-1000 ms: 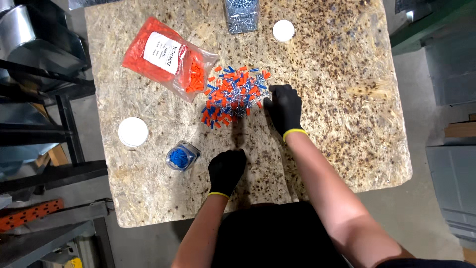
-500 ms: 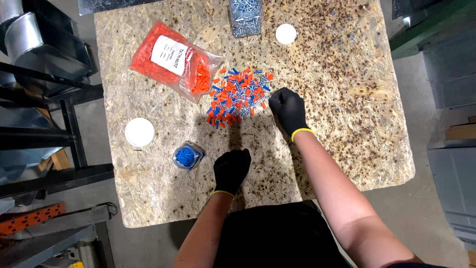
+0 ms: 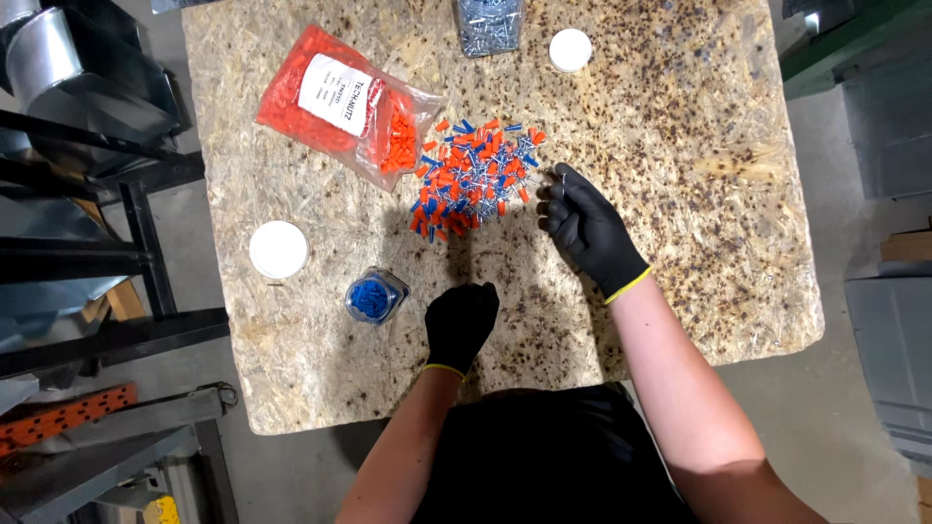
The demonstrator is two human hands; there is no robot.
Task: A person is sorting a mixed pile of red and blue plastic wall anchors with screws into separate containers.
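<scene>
We judge the sorting barely begun: the mixed pile of orange and blue wire connectors (image 3: pixel 473 177) lies mid-board, the small clear jar of blue pieces (image 3: pixel 375 296) near-left. Our right hand (image 3: pixel 585 229) curls beside the pile, contents unclear; our left hand (image 3: pixel 460 321) rests loosely closed, empty.

I counted two round white lids on the counter: one (image 3: pixel 279 249) near its left edge, one (image 3: pixel 570 49) by its far edge. There were two clear jars, one (image 3: pixel 376 296) holding blue pieces, one (image 3: pixel 488 23) at the far edge holding grey metal pieces. One plastic bag of orange connectors (image 3: pixel 342 102) lay toward the far left corner. One loose heap of orange and blue connectors (image 3: pixel 473 178) sat mid-counter, too many to count. I wore two black gloves, on my left hand (image 3: pixel 460 322) and right hand (image 3: pixel 582 225).
</scene>
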